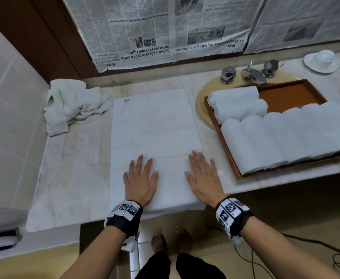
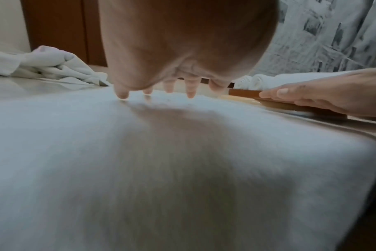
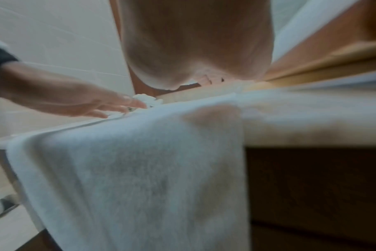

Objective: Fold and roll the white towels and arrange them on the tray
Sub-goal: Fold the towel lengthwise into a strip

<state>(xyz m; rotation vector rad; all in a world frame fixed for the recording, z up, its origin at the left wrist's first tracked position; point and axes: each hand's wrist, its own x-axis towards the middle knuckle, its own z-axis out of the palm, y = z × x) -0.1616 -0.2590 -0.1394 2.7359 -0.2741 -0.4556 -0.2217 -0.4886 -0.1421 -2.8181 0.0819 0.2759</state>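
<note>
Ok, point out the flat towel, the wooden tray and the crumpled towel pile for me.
flat towel (image 1: 155, 127), head view, bare middle of its top surface.
wooden tray (image 1: 292, 95), head view, bare floor at the far end.
crumpled towel pile (image 1: 70, 103), head view, middle of the heap.

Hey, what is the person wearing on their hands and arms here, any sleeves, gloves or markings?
No gloves and no sleeves: the left hand and right hand are bare, as are both forearms. Each wrist carries a black band with white panels printed with black square coded markers, the left wristband and the right wristband. No rings show.
</note>
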